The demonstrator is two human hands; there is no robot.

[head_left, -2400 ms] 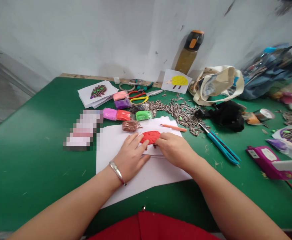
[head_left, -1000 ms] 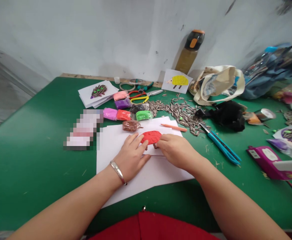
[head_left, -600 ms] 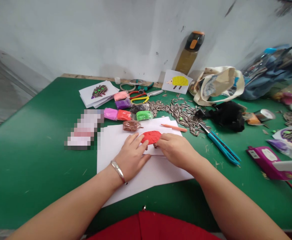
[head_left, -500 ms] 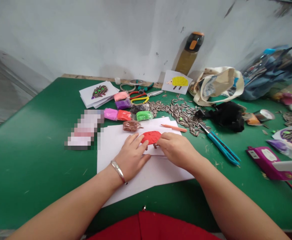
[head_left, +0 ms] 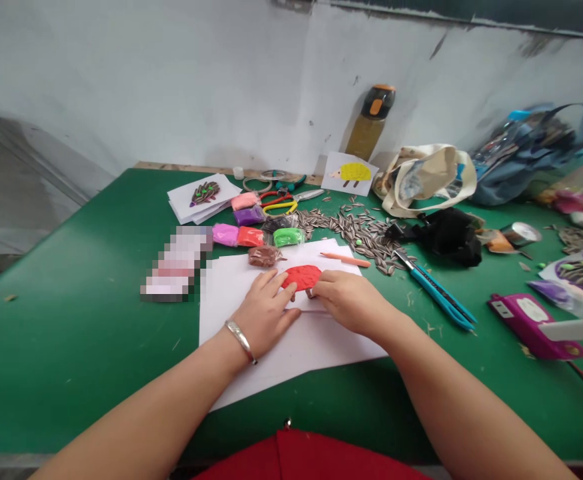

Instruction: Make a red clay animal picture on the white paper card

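A flattened red clay oval [head_left: 302,277] with short brown legs beneath it lies on white paper [head_left: 244,373]. My left hand [head_left: 264,310] rests flat on the paper with fingers spread, its fingertips touching the oval's left edge. At the lower right edge of the oval, beside a brown leg, the fingers of my right hand [head_left: 348,300] are pinched together. What they hold, if anything, is hidden. Behind the hands are a packet of brown clay [head_left: 264,256] and an orange pencil-like stick [head_left: 345,259].
Several clay packets, including a green one [head_left: 289,236], sit behind the paper near scissors [head_left: 280,208]. Sunflower seeds [head_left: 358,230] are scattered on the green table [head_left: 96,347]. To the right lie a blue utility knife [head_left: 441,297], a black cloth-like item [head_left: 454,237] and a magenta device [head_left: 526,323].
The camera view has tilted slightly, shifting the background downward. Both hands keep nearly the same places around the red clay oval.
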